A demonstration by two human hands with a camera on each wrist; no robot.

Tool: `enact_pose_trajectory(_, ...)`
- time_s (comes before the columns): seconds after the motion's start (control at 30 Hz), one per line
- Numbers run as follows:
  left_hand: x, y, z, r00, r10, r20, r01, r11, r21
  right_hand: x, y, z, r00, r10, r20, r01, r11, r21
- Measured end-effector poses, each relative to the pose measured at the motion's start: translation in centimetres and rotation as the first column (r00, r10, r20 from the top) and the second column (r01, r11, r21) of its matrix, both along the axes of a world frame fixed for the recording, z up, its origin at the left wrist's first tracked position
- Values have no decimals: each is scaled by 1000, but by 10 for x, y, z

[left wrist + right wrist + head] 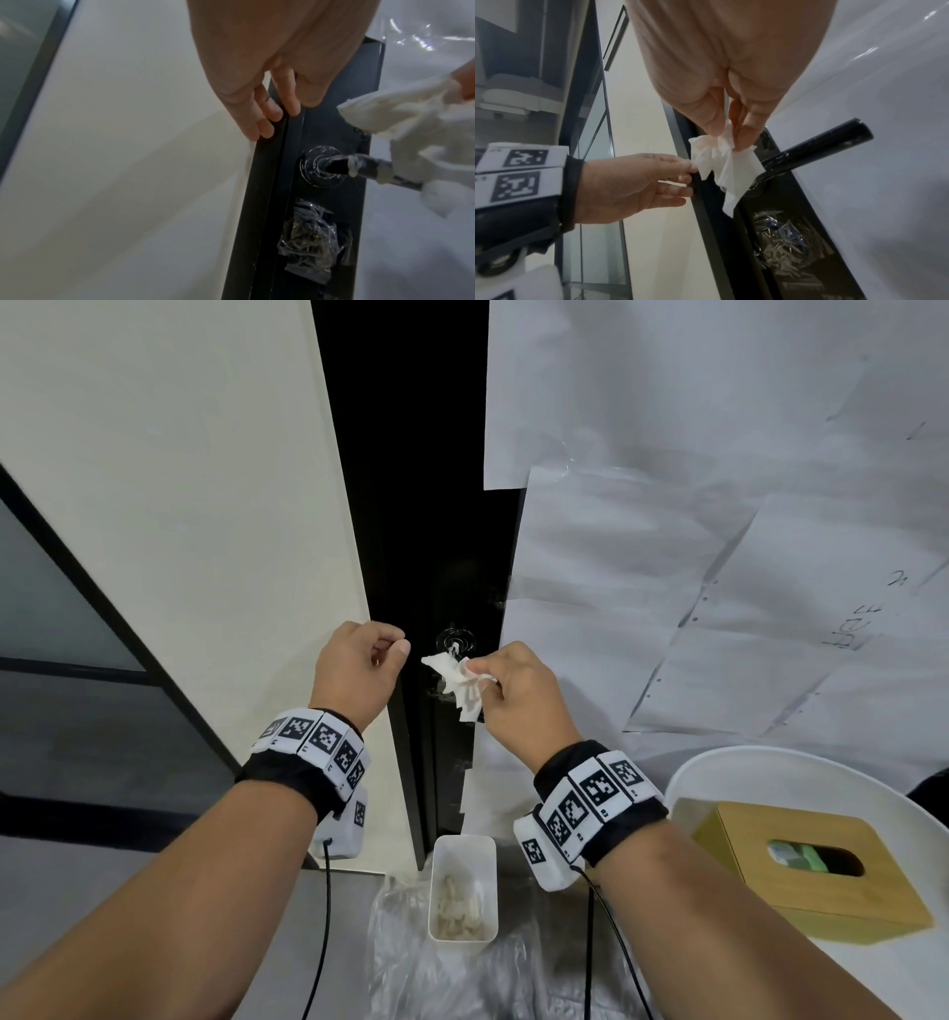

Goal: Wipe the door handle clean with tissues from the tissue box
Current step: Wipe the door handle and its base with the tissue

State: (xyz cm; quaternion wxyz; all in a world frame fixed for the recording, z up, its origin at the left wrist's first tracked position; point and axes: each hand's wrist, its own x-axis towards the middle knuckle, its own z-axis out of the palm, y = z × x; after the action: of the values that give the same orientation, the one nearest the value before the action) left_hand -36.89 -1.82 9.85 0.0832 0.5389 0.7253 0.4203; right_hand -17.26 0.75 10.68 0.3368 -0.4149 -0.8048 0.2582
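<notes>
The paper sheets taped to the door beyond the right hand carry handwriting, too faint and skewed to read. Black-and-white square code markers run round both wristbands; they are patterns, not words.

Down to the right of the right forearm a wooden tissue box sits on a white round desk, something green and white showing through its oval slot. Below, between the two forearms, a white rectangular tub holds crumpled used tissues and stands on clear plastic sheeting.

The right hand pinches a crumpled white tissue between thumb and fingertips, right against the black door handle, whose bar is smeared with white streaks. The left hand, just left of the tissue, has its fingers loosely curled, holding nothing, fingertips by the dark door frame. Under the handle a patch of crinkled plastic is stuck on the door.
</notes>
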Motion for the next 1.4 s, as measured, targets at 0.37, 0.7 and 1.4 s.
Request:
enact_pose_trajectory(0.37,13,-17,9,957,-213,196,252,948,-197,-13,-7,0,996,10,-85,-11,1000,-15)
enact_pose_trajectory(0.7,22,-25,16,970,-213,117,232,954,-187,8,-2,0,996,-81,45,81,997,5)
enact_pose_trajectory(1.4,35,-32,27,917,-199,345,307,906,-293,45,0,22,973,-229,24,229,973,-13)
